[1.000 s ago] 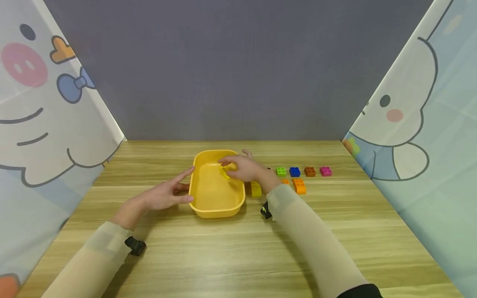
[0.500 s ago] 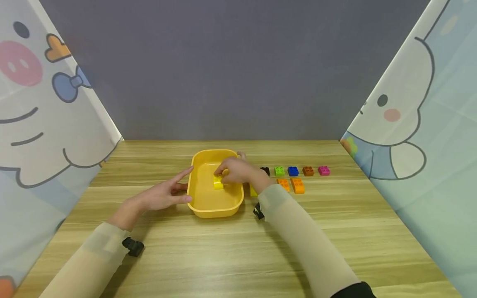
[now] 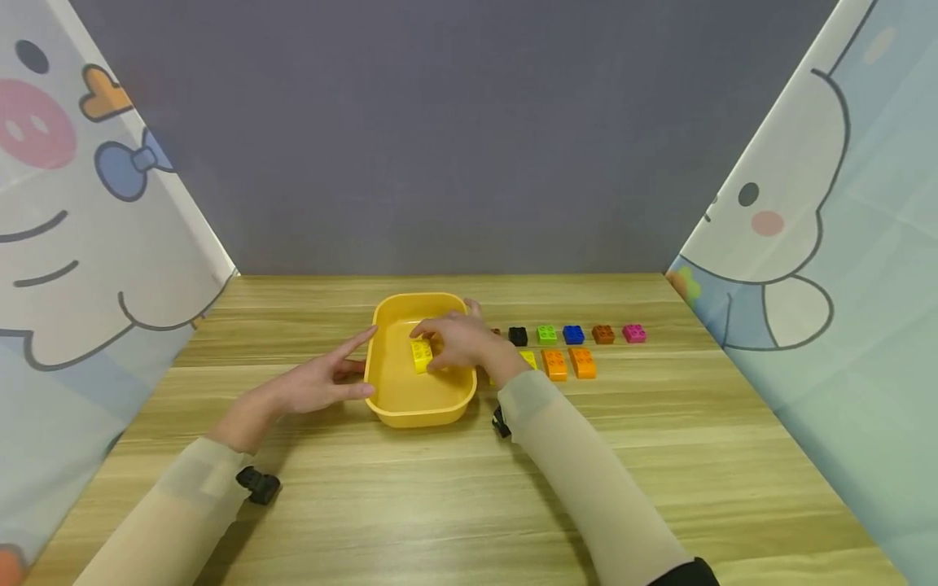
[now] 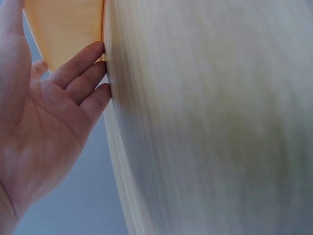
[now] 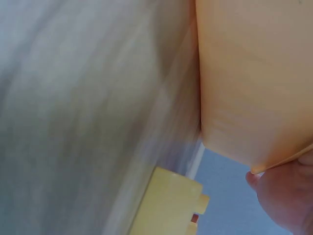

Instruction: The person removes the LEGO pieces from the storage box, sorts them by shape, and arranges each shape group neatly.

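In the head view, a yellow toy brick (image 3: pixel 421 356) with studs on top lies inside the yellow plastic tray (image 3: pixel 421 419). My right hand (image 3: pixel 458 340) reaches over the tray's right wall, its index finger at the brick's far end and its thumb by the right side. The studs show between the spread finger and thumb; whether either still touches the brick is unclear. My left hand (image 3: pixel 311 384) rests against the tray's left wall with fingers spread. The left wrist view shows that hand's (image 4: pixel 54 112) fairly straight fingers beside the tray wall (image 4: pixel 68 29).
Right of the tray stand black (image 3: pixel 518 335), green (image 3: pixel 546 334), blue (image 3: pixel 574 334), brown (image 3: pixel 603 334) and pink bricks (image 3: pixel 634 333). Nearer are two orange bricks (image 3: pixel 554 365) and a yellow brick (image 3: pixel 529 358), partly behind my right wrist. A grey wall (image 3: pixel 454 138) closes the table's back.
My right hand has lowered the yellow brick onto the tray floor and its finger and thumb have spread. The brick has turned slightly. My left hand stays at the tray's side.
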A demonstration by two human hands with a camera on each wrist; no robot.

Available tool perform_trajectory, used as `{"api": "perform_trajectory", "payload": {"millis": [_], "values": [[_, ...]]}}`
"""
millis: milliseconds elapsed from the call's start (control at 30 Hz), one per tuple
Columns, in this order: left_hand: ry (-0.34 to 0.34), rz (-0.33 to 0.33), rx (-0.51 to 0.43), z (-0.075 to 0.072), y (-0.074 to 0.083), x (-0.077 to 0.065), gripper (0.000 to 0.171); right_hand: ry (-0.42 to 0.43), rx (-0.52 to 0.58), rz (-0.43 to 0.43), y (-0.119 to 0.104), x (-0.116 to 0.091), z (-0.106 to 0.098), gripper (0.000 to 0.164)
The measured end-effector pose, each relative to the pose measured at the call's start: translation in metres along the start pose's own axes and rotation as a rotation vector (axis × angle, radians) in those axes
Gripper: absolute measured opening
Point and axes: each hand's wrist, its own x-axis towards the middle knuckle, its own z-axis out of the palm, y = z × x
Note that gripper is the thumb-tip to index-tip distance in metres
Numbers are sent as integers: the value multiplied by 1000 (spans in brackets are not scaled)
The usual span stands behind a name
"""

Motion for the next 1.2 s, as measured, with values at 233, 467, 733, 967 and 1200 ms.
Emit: {"api": "perform_trajectory", "payload": {"millis": [233, 467, 733, 967, 1200], "values": [[-5, -7, -11, -1, 0, -1, 103, 42, 42, 1, 2, 1, 2, 68], [-7, -2, -3, -1, 1, -1, 103, 73, 117, -30, 3, -1, 0, 67], [-11, -5, -18, -2, 1, 0, 104, 82, 153, -23, 5, 0, 1, 67], [-13, 3, -18, -1, 1, 0, 103, 92, 234, -35, 8, 1, 2, 66], [-10, -4, -1, -1, 2, 0, 103, 101, 236, -50, 8, 0, 3, 65]]}}
